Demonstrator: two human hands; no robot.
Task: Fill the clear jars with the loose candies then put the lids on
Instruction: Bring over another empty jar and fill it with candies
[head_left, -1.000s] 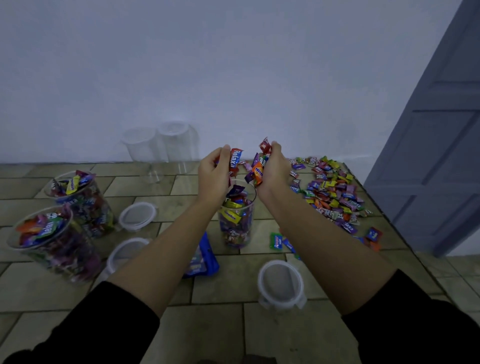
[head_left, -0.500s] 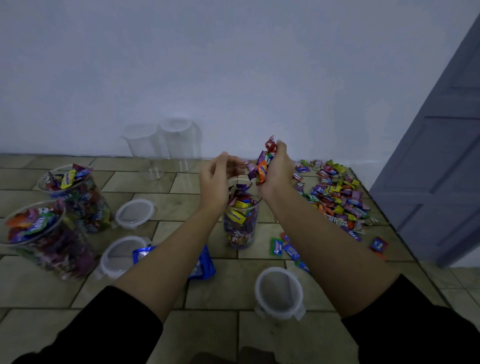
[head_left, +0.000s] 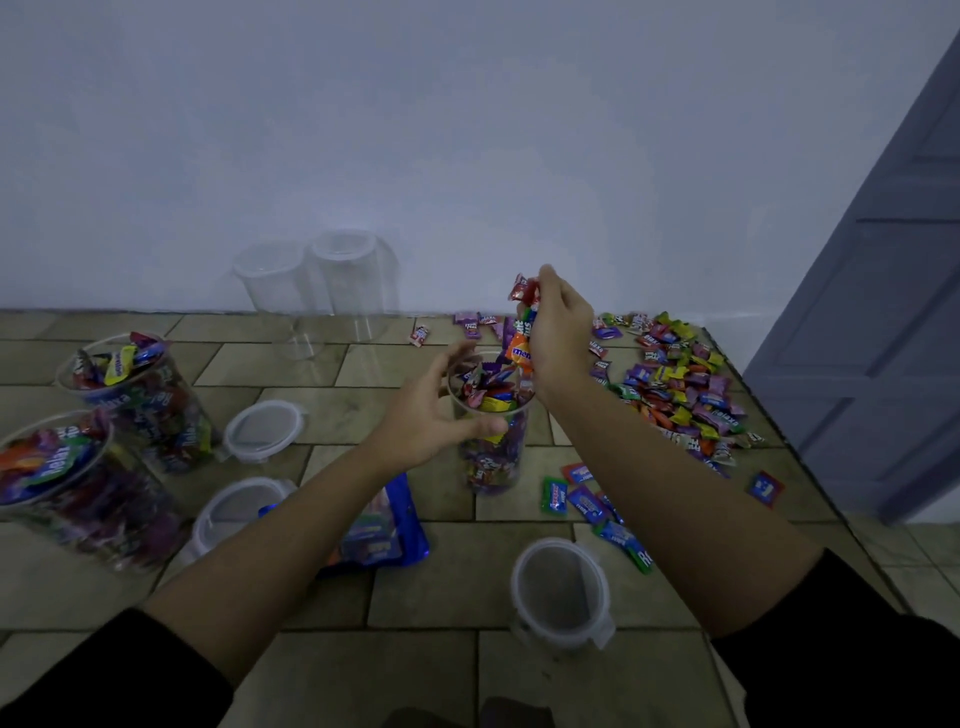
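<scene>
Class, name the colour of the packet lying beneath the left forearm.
The packet is mainly blue, best seen in the head view.

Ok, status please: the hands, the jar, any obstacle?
Left hand open at middle jar rim. Right hand grips candy handful above it. Nearly full, uncovered. Nothing blocks its mouth.
</scene>
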